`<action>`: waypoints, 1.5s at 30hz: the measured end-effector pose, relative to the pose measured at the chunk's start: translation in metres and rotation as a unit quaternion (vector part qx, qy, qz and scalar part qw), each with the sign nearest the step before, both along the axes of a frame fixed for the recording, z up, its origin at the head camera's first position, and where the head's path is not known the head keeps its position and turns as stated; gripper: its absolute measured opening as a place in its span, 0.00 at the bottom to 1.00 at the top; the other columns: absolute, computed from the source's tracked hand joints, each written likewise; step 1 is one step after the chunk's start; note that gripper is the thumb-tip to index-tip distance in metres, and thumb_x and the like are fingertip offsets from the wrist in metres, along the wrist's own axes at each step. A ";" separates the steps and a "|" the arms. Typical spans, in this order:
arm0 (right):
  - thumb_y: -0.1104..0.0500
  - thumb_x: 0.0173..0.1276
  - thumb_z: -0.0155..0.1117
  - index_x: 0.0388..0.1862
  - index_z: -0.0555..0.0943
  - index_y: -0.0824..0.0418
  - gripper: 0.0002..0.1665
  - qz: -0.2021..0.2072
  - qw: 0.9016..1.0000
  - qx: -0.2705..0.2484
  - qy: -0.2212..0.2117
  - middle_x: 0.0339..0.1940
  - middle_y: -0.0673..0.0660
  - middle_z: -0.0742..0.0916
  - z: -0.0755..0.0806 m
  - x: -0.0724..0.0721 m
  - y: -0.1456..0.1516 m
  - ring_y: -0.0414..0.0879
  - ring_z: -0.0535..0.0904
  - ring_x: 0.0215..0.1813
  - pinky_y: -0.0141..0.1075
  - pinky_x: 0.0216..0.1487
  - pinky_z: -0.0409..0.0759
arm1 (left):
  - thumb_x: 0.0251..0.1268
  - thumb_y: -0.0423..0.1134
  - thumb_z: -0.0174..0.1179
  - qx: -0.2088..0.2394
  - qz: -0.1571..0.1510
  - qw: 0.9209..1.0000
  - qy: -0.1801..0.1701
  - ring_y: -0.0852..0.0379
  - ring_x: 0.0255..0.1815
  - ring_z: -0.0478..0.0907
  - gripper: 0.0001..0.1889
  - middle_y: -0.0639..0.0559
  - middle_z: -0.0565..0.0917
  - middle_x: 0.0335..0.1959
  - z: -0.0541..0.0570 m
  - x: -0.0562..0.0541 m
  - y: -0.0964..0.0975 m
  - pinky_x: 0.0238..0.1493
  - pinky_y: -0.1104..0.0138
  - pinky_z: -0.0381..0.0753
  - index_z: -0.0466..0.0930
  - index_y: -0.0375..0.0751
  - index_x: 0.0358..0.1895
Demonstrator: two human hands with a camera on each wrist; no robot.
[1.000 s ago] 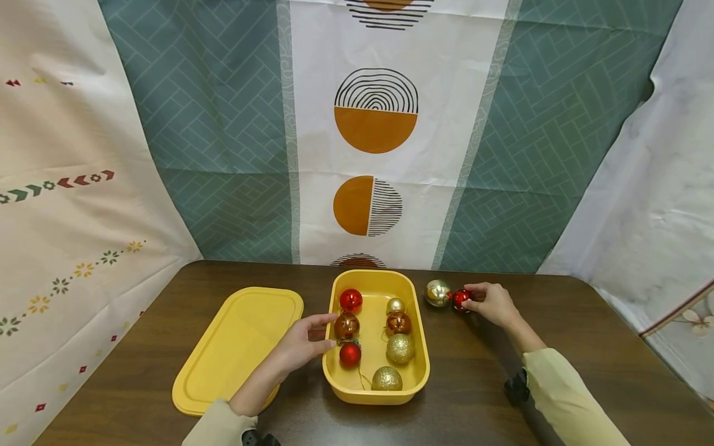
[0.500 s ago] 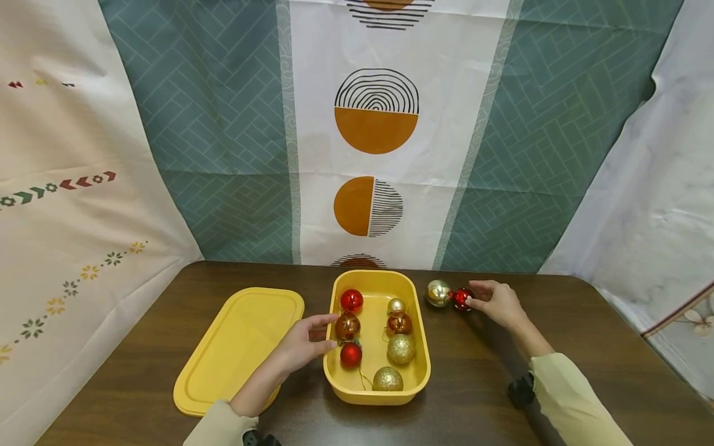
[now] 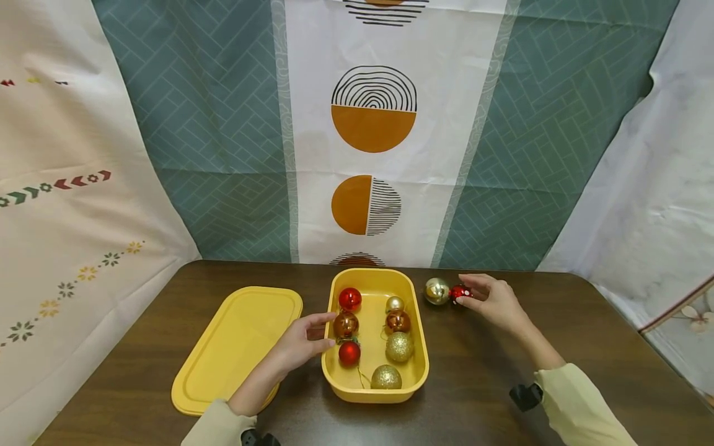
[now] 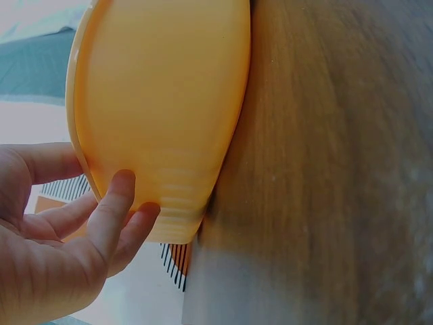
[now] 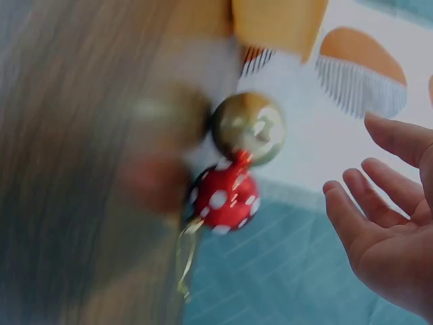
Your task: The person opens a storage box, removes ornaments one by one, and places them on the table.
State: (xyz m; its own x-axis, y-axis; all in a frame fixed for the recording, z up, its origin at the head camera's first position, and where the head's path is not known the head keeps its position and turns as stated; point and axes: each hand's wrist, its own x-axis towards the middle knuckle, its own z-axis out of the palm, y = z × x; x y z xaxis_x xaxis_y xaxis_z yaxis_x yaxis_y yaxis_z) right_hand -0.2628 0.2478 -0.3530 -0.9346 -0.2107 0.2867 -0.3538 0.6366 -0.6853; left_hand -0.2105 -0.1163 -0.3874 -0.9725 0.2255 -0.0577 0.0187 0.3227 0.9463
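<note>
A yellow plastic box (image 3: 376,396) stands mid-table, with several red, copper and gold baubles inside along its two long sides. My left hand (image 3: 298,344) holds its left wall: in the left wrist view, two fingers (image 4: 122,183) lie against the outer wall and others meet the rim. Right of the box, a shiny gold bauble (image 3: 437,291) touches a red one with white dots (image 5: 226,198), which has a gold string loop. My right hand (image 3: 496,303) is at the red bauble, thumb and fingers spread; in the right wrist view a gap separates them from it.
A yellow lid (image 3: 237,347) lies flat on the brown table (image 3: 474,384), left of the box. Patterned cloth (image 3: 374,124) hangs behind the table's back edge, with more cloth at both sides.
My right hand has shifted slightly left and away over the red bauble, hiding more of it. My left hand stays at the box wall. The box and gold bauble look unmoved.
</note>
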 end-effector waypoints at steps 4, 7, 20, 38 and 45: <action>0.66 0.52 0.69 0.52 0.76 0.73 0.27 0.029 0.999 -0.007 0.018 0.51 0.68 0.79 0.004 0.011 -0.017 0.60 0.77 0.50 0.44 0.48 0.76 | 0.55 0.28 0.60 -0.001 0.002 1.000 0.001 0.42 0.53 0.73 0.25 0.35 0.73 0.56 0.000 0.001 0.000 0.44 0.58 0.79 0.70 0.33 0.59; 0.67 0.51 0.70 0.50 0.77 0.73 0.26 0.062 0.998 -0.014 0.025 0.49 0.67 0.80 0.005 0.019 -0.030 0.59 0.77 0.49 0.42 0.47 0.77 | 0.55 0.28 0.60 -0.002 0.002 1.000 0.000 0.42 0.52 0.73 0.25 0.36 0.73 0.56 0.000 0.001 0.000 0.44 0.58 0.79 0.70 0.34 0.59; 0.66 0.52 0.70 0.51 0.76 0.71 0.26 0.194 0.981 0.017 -0.004 0.49 0.65 0.80 0.003 0.046 -0.079 0.56 0.77 0.51 0.40 0.49 0.77 | 0.54 0.28 0.60 -0.005 0.008 1.000 0.003 0.42 0.53 0.73 0.25 0.37 0.73 0.56 -0.002 0.000 0.000 0.45 0.57 0.79 0.71 0.34 0.58; 0.64 0.50 0.71 0.48 0.78 0.70 0.25 0.309 0.944 0.098 -0.065 0.49 0.61 0.82 -0.002 0.059 -0.110 0.51 0.81 0.46 0.31 0.43 0.79 | 0.54 0.28 0.60 -0.008 0.006 1.000 0.009 0.40 0.55 0.72 0.24 0.37 0.72 0.57 -0.001 0.001 0.000 0.47 0.56 0.78 0.71 0.35 0.58; 0.63 0.50 0.71 0.44 0.81 0.67 0.21 0.329 0.927 0.175 -0.040 0.43 0.56 0.84 -0.002 0.061 -0.117 0.41 0.79 0.42 0.28 0.42 0.77 | 0.55 0.28 0.60 -0.005 0.005 1.000 0.006 0.41 0.54 0.72 0.24 0.37 0.73 0.57 -0.001 0.001 0.000 0.46 0.56 0.78 0.71 0.35 0.58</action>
